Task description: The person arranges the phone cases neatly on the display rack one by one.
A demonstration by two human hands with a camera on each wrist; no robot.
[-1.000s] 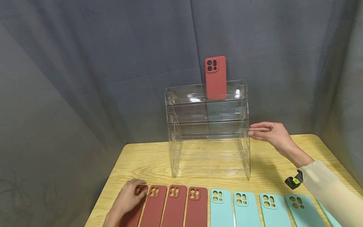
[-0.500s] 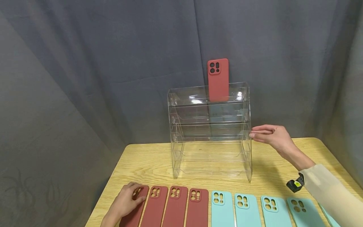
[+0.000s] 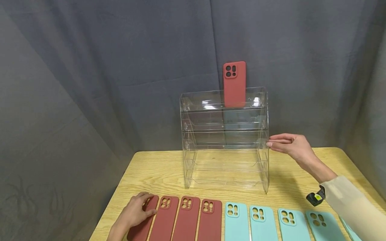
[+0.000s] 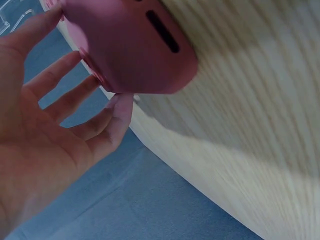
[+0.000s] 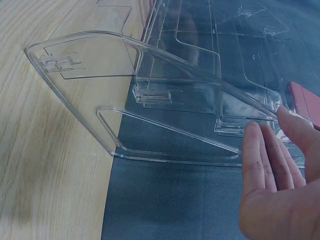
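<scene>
In the head view, my left hand (image 3: 134, 211) lies over the leftmost dark red phone case (image 3: 141, 229). Thumb and fingertips hold its edges, as the left wrist view also shows on the case (image 4: 125, 45). My right hand (image 3: 297, 147) is at the right side of a clear acrylic display rack (image 3: 224, 164). In the right wrist view, thumb and fingers pinch the edge of the rack's side panel (image 5: 175, 160). A red phone case (image 3: 234, 83) stands upright in the rack's top tier.
Three more dark red cases (image 3: 186, 219) lie in a row beside the held one. Several turquoise cases (image 3: 236, 222) continue it rightward along the wooden table (image 3: 156, 170). A grey curtain (image 3: 135, 67) hangs behind. The right wrist carries a black strap device (image 3: 315, 197).
The left hand has shifted slightly on the leftmost red case, uncovering more of its top edge. The right hand keeps its place on the rack; the head view has tilted a little.
</scene>
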